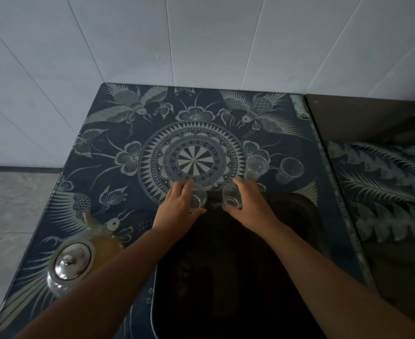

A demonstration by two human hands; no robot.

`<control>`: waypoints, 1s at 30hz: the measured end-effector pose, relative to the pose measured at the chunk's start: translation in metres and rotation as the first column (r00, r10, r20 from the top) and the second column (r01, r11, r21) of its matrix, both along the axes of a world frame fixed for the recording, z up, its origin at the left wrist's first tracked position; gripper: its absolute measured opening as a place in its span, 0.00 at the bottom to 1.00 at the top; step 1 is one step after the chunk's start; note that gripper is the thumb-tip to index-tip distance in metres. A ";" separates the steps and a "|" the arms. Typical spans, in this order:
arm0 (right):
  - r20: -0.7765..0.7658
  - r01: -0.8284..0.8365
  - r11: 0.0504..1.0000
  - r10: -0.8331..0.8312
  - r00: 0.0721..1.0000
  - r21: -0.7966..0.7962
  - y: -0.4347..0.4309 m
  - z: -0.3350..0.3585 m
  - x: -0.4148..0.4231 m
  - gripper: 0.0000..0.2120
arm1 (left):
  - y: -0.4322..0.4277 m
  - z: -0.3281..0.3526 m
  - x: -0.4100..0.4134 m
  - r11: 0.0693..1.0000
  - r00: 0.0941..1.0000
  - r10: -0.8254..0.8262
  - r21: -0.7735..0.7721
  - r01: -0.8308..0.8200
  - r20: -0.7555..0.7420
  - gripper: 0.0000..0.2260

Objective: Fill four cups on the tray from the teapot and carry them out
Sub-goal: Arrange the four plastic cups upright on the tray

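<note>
A dark tray (226,265) is set on the near right part of a table (118,133) that is covered with a blue cloth printed with birds, flowers and a round centre motif. Two small clear cups are held at the far edge of the tray, close to each other but apart. The left cup (198,198) is gripped by the left hand (179,206), with the fingers curled round its far side and the thumb laid along its near side. The right cup (231,199) is gripped in the same way by the right hand (252,204). Whether these two cups rest on the tray or are lifted clear of it cannot be told. Two further clear cups (256,167) (289,170) are placed on the cloth beyond the tray, to the right of the centre motif, near each other. A glass teapot (103,243) holding amber liquid is placed on the table to the left of the tray, partly hidden by the left forearm, and is closed by a shiny metal lid (70,261). White wall tiles (201,40) are seen behind the table.
</note>
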State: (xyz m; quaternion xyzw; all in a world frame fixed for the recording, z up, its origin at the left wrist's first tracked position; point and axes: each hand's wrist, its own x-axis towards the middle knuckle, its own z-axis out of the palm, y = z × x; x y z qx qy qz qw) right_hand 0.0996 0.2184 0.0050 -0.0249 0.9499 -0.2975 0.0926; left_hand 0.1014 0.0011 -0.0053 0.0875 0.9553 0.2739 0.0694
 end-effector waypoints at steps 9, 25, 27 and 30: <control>0.037 -0.032 0.999 0.033 0.999 -0.010 0.002 -0.014 0.018 0.40 | 0.001 -0.018 0.017 0.997 0.997 0.054 0.057 -0.056 0.048 0.40; 0.072 -0.046 0.999 0.045 0.996 0.001 -0.001 -0.019 0.031 0.42 | -0.005 -0.026 0.030 0.997 0.997 0.056 0.052 -0.059 0.056 0.42; 0.076 -0.042 0.999 0.042 0.996 -0.001 -0.002 -0.019 0.030 0.43 | -0.005 -0.025 0.029 0.997 0.997 0.058 0.049 -0.061 0.055 0.42; 0.089 -0.040 0.999 0.041 0.995 -0.009 -0.003 -0.019 0.030 0.44 | -0.005 -0.024 0.029 0.995 0.996 0.072 0.061 -0.076 0.060 0.40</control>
